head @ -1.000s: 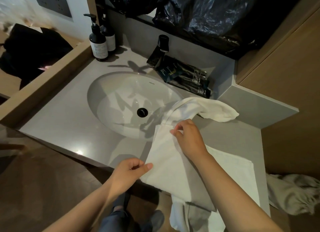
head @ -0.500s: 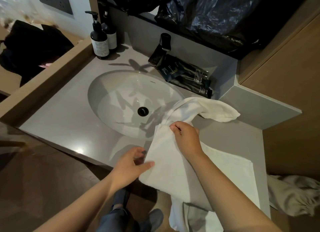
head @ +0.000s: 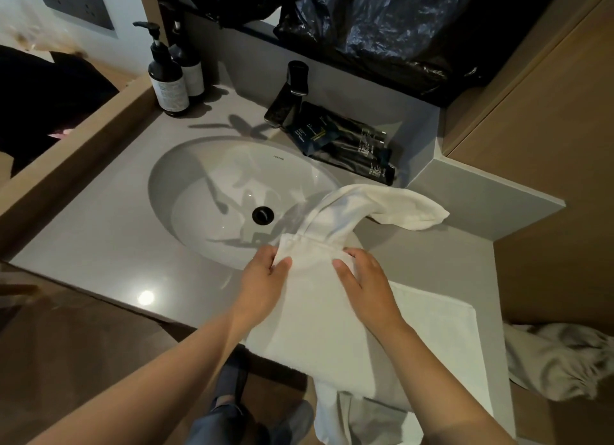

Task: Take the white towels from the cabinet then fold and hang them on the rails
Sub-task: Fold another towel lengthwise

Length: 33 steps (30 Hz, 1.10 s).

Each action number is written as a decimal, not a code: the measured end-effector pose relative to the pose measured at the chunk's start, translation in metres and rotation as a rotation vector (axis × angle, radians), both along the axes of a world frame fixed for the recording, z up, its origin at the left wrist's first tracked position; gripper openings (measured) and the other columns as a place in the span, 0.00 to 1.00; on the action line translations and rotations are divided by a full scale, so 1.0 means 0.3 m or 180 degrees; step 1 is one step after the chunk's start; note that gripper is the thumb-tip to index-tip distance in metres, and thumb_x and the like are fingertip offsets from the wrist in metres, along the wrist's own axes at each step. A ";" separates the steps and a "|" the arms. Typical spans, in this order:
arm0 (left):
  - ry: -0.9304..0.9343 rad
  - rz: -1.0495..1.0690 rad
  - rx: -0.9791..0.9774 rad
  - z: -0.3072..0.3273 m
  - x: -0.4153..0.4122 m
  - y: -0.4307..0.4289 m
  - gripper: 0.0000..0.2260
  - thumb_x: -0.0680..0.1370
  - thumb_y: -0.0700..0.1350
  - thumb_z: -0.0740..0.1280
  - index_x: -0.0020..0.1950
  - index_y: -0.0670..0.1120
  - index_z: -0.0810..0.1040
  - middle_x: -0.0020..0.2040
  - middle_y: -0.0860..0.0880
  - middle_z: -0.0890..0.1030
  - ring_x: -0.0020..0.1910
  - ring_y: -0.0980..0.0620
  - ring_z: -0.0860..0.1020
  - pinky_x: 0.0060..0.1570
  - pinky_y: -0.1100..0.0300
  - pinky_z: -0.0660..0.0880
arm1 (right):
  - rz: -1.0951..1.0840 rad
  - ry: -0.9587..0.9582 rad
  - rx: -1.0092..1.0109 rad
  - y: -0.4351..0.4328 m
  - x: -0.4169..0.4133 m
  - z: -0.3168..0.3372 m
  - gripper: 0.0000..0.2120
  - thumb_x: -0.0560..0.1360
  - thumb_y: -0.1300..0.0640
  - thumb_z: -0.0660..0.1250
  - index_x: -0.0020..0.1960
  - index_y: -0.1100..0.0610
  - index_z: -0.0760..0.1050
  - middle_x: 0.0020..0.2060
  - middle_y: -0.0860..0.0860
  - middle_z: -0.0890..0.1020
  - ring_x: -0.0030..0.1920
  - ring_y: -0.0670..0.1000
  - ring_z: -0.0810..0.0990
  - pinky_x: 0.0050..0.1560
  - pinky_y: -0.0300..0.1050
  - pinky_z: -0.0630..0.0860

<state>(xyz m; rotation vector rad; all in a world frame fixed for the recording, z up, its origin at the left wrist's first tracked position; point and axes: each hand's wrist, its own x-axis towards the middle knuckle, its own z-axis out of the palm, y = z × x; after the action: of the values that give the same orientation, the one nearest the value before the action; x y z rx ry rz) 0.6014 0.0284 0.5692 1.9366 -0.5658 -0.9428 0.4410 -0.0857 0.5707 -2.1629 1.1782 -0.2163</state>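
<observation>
I watch through the head camera as a person folds a white towel [head: 319, 321] at the near right of a grey bathroom tabletop [head: 99, 245]. The left hand [head: 264, 280] pinches the towel's left edge, thumb on top and fingers [head: 265, 253] tucked under the cloth. The right hand [head: 365, 282] rests on the towel just beside it, thumb laid flat and fingers curled over the cloth where it gathers into a narrow neck. Beyond the hands, the towel's far end twists up and flops to the right, its tip lying on the tabletop to the right of the white basin [head: 206, 185]. The near end spills over the tabletop's front edge and hangs toward the floor. Under it, on the right, lies a second white towel [head: 442, 325], spread flat. A black drain [head: 262, 215] sits at the bottom of the basin, with a dark faucet [head: 289, 95] at its far rim. Dark toiletry packets [head: 349, 145] are stacked to the right of the faucet. Two dark pump bottles [head: 169, 79] stand at the far left corner. A black plastic bag [head: 382, 22] fills the space above the backsplash. A crumpled grey cloth [head: 558, 358] lies low at the right, beside the wooden cabinet wall [head: 548, 145].
</observation>
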 end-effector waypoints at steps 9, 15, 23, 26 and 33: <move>-0.1956 -0.0683 -0.0452 0.125 -0.007 -0.030 0.21 0.80 0.48 0.63 0.71 0.43 0.66 0.64 0.45 0.72 0.61 0.47 0.72 0.61 0.55 0.68 | -0.0011 0.0707 -0.0489 -0.084 -0.239 -0.065 0.29 0.79 0.34 0.50 0.67 0.52 0.72 0.63 0.52 0.73 0.67 0.54 0.68 0.71 0.52 0.61; -0.2400 -0.2312 -0.0362 0.161 -0.106 -0.188 0.19 0.81 0.51 0.60 0.70 0.44 0.71 0.66 0.46 0.74 0.64 0.46 0.71 0.64 0.59 0.64 | 0.0248 0.1404 -0.0503 -0.095 -0.375 -0.134 0.44 0.70 0.29 0.24 0.80 0.46 0.45 0.79 0.50 0.46 0.78 0.49 0.40 0.76 0.51 0.34; -0.3146 -0.3299 0.1242 0.093 -0.136 -0.317 0.20 0.83 0.56 0.51 0.59 0.45 0.76 0.60 0.44 0.74 0.61 0.43 0.68 0.58 0.51 0.67 | 0.0233 0.1113 -0.0651 -0.103 -0.425 -0.146 0.39 0.76 0.34 0.28 0.79 0.49 0.54 0.79 0.49 0.53 0.79 0.48 0.48 0.76 0.46 0.35; -0.3217 -0.3443 0.1454 0.091 -0.145 -0.333 0.19 0.83 0.55 0.52 0.61 0.45 0.75 0.62 0.43 0.72 0.64 0.43 0.66 0.60 0.50 0.65 | 0.0204 0.1259 -0.0755 -0.107 -0.440 -0.148 0.34 0.78 0.38 0.30 0.80 0.49 0.47 0.79 0.48 0.48 0.79 0.49 0.44 0.77 0.50 0.35; -0.3053 -0.3071 0.1030 0.142 -0.130 -0.348 0.10 0.76 0.49 0.63 0.51 0.46 0.78 0.49 0.46 0.78 0.53 0.43 0.75 0.51 0.53 0.73 | 0.0016 0.0934 -0.0623 -0.142 -0.435 -0.096 0.27 0.78 0.37 0.52 0.69 0.51 0.70 0.70 0.51 0.69 0.71 0.52 0.66 0.73 0.48 0.56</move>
<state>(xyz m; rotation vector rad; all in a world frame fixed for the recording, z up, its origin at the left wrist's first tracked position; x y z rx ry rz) 0.5624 -0.0759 0.6117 2.3635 -2.1364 -0.5713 0.3105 -0.1283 0.5420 -2.4298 1.3610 -0.0104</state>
